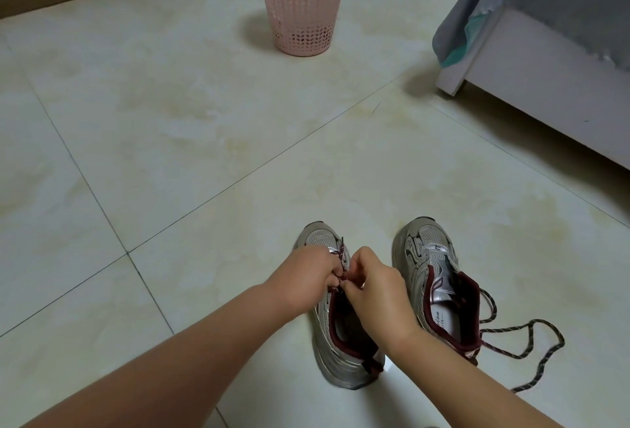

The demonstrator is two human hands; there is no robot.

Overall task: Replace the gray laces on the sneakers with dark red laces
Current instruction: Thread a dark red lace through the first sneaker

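Both the left hand [305,272] and right hand [370,286] pinch the dark red lace [342,274] over the left silver mesh sneaker [337,335] on the pale tiled floor [204,155], where a slipping tip could skip an eyelet.

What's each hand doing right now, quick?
Left hand: closed, pinching the dark red lace over the left sneaker.
Right hand: closed, pinching the same lace.
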